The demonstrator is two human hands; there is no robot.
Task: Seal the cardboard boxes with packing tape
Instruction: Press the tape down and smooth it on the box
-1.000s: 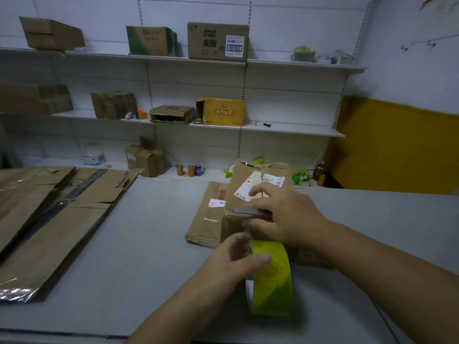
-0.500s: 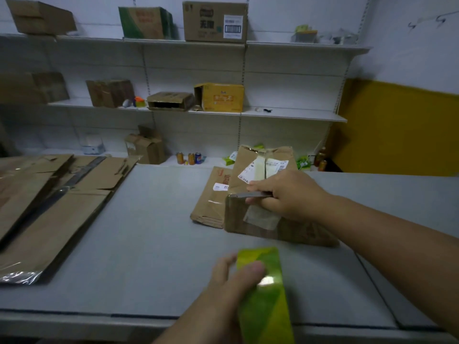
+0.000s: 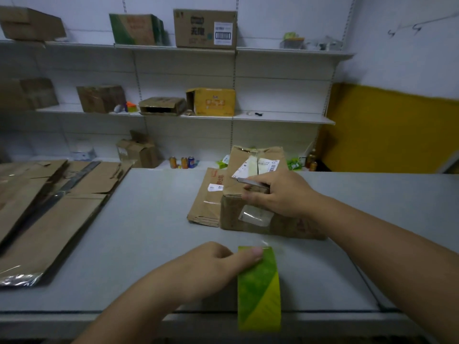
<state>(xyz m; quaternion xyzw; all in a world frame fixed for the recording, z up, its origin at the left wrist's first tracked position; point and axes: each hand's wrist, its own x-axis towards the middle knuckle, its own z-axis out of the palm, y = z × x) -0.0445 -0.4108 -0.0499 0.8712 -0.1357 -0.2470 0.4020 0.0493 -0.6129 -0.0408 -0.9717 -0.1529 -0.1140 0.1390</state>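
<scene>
A small brown cardboard box [image 3: 250, 219] stands on the grey table [image 3: 149, 232], its far flaps up with white labels on them. A clear strip of tape lies down its near face. My right hand [image 3: 275, 193] presses on the box's top near edge, fingers closed over the tape there. A flattened cardboard piece [image 3: 208, 202] lies against the box's left side. My left hand [image 3: 216, 266] grips a green and yellow tape roll [image 3: 259, 289] near the table's front edge, thumb on top. A thin clear tape film runs from the roll toward the box.
Flattened cardboard sheets [image 3: 49, 207] are stacked on the table's left. White wall shelves [image 3: 273, 117] behind hold several boxes, cans and small items. A yellow panel [image 3: 397, 132] covers the right wall.
My left hand has pulled the tape roll away from the box toward the table's front edge, drawing tape out. My right hand stays on the box top.
</scene>
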